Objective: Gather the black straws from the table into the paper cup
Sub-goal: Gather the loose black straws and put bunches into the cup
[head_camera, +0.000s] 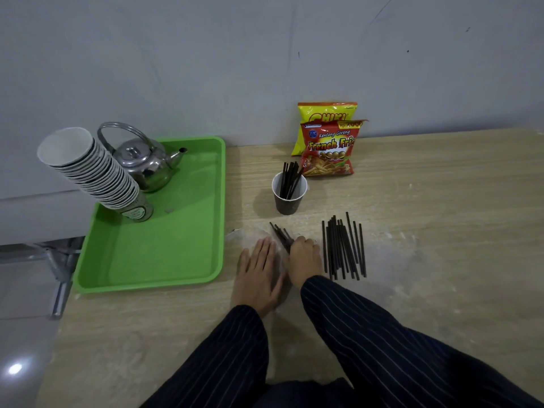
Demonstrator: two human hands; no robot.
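A dark paper cup (288, 198) stands upright on the wooden table, with several black straws (290, 179) sticking out of it. A pile of several loose black straws (343, 247) lies to the right of my hands. My right hand (304, 260) is closed around a small bunch of black straws (281, 235) that points up and left, just in front of the cup. My left hand (260, 272) lies flat on the table beside it, fingers spread, holding nothing.
A green tray (164, 251) at the left carries a steel kettle (147, 161) and a leaning stack of paper cups (94, 169). Two snack bags (328, 145) stand against the wall behind the cup. The table's left edge runs beside the tray.
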